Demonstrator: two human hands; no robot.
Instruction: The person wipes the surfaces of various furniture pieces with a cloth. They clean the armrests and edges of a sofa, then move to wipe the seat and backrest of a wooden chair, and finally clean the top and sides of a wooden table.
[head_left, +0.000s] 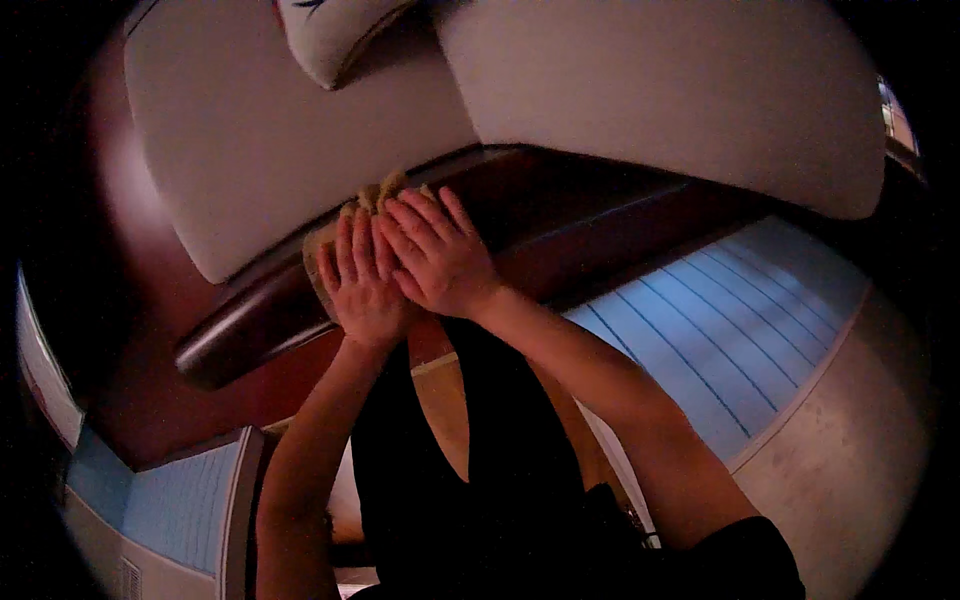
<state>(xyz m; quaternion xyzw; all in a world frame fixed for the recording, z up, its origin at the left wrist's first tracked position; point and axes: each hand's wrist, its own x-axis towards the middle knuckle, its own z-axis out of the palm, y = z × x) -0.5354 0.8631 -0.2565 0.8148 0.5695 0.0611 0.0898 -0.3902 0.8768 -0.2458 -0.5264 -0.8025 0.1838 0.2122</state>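
A tan, crumpled cloth lies over the dark, glossy wooden rail of a piece of furniture with beige cushions. My left hand rests palm down on this cloth, its fingers stretched forward. Close against it and partly overlapping it, my right hand also lies palm down with straight fingers. Folds of the cloth bunch up past my fingertips, while the rest is covered by my hands. Neither hand shows a clear grip around it.
Beyond the rail stand a large beige cushion and a second one at the right. A smaller pale cushion overlaps the top. Pale blue panels with dark parallel lines appear at the right and lower left. The light is dim.
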